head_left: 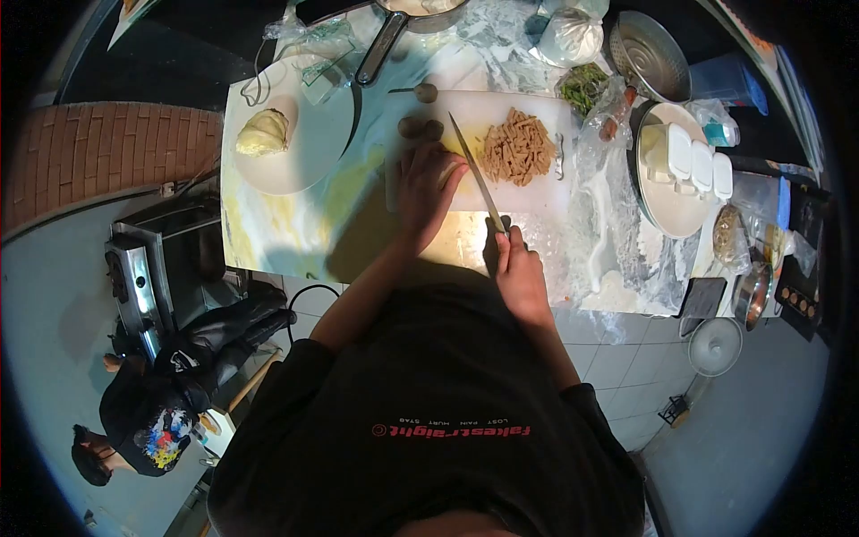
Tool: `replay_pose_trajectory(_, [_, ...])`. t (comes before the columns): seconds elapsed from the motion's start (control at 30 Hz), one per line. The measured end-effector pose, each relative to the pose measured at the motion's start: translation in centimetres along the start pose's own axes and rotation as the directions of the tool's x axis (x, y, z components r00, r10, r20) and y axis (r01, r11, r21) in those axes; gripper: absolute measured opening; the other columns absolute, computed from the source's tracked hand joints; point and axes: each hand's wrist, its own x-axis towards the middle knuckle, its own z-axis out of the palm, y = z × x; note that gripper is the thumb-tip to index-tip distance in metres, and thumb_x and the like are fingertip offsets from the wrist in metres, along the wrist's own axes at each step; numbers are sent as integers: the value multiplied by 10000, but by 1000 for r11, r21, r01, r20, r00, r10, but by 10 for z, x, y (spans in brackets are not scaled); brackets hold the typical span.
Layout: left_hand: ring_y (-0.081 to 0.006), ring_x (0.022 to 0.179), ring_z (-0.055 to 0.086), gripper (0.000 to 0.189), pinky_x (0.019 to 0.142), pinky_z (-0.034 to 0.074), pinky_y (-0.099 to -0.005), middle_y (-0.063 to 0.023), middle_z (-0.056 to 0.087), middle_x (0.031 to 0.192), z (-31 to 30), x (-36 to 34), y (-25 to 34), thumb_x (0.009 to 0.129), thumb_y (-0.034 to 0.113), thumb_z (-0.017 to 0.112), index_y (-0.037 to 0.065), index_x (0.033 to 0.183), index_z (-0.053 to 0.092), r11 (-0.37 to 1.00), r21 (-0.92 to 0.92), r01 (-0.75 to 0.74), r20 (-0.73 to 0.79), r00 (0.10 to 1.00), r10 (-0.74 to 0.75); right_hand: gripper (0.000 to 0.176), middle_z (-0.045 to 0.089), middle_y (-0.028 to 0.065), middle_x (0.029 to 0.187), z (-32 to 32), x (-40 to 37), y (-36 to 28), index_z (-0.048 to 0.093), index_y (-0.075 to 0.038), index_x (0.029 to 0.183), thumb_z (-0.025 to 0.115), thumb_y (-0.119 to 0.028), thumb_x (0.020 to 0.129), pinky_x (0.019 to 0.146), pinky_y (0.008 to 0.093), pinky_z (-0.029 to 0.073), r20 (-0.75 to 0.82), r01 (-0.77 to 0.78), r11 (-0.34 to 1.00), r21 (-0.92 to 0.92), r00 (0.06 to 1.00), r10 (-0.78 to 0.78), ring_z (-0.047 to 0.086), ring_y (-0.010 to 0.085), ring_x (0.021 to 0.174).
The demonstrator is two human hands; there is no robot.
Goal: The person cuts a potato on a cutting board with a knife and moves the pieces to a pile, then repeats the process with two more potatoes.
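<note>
My right hand is closed round the handle of a kitchen knife, whose blade points up and away across the white cutting board. To the left of the blade, my left hand presses with curled fingers on a pale piece of food, mostly hidden under them. Several small round brown items, perhaps mushrooms, lie just beyond my left fingertips. A heap of brown cut strips sits on the board, right of the blade.
A white plate with a pale cabbage piece stands left. Beyond is a pan. On the right are green leaves, a metal bowl and white-lidded containers. Another person is at lower left.
</note>
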Motion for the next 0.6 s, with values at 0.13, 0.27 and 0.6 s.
replay_pose_trajectory(0.13, [-267,1001,555,123,900,424,-394,-26,633,1051,-4,1,5,840,234,750,141,920,740,999,32,34,28,999,-35,340,644,316,769,-2,1,0,479,-13,1129,374,-333,1080,643,604,487,18,-5,1000,0,1000,5,619,541,779])
replay_pose_trajectory(0.27, [-255,1000,558,111,900,417,-391,-9,639,1035,-1,-2,1,840,240,747,160,918,742,999,17,36,18,999,-37,336,643,313,755,-3,0,-3,478,-15,1124,370,-330,1081,639,603,487,25,-4,1000,-9,1000,4,619,543,771])
replay_pose_trajectory(0.6, [-211,971,591,95,878,409,-373,29,661,980,2,2,0,852,256,738,175,903,737,999,42,22,-3,1000,-22,392,657,330,943,7,7,-6,494,-12,1268,370,-333,1079,731,591,506,16,-38,998,47,999,37,629,528,880])
